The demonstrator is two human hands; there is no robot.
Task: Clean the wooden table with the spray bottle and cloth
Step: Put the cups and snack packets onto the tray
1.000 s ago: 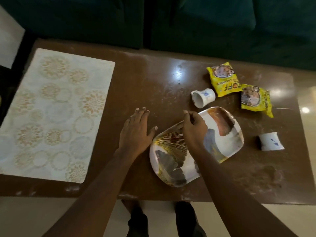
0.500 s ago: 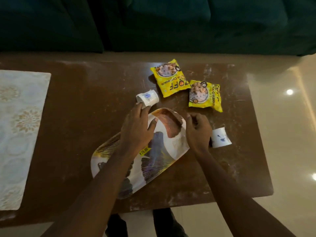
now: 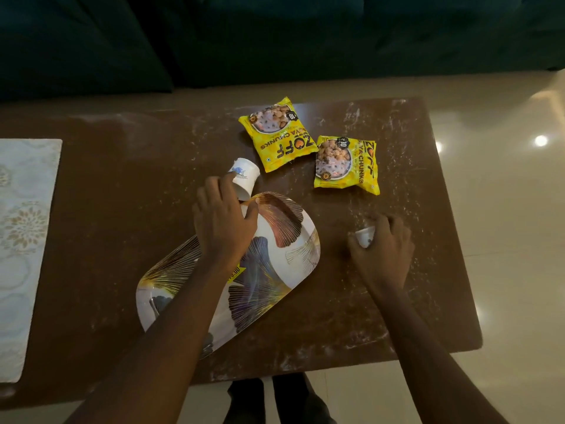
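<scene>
The brown wooden table [image 3: 122,209] is streaked with white dust, most of it on its right half. No spray bottle or cloth is in view. My left hand [image 3: 223,224] reaches over the far end of a patterned oblong tray [image 3: 275,270]. Its fingertips touch a white paper cup [image 3: 246,175] lying on its side, and its thumb rests at the tray's rim. My right hand [image 3: 385,249] is closed around a second small white cup [image 3: 363,235] on the table, to the right of the tray.
Two yellow snack packets [image 3: 276,133] [image 3: 345,163] lie beyond the tray. A pale floral placemat [image 3: 24,240] covers the table's left end. A dark green sofa [image 3: 275,35] stands behind the table, and glossy floor [image 3: 504,209] lies to the right.
My right hand left the tray, moved right and closed on the right cup. My left hand moved over the tray to the other cup. The view shifted right.
</scene>
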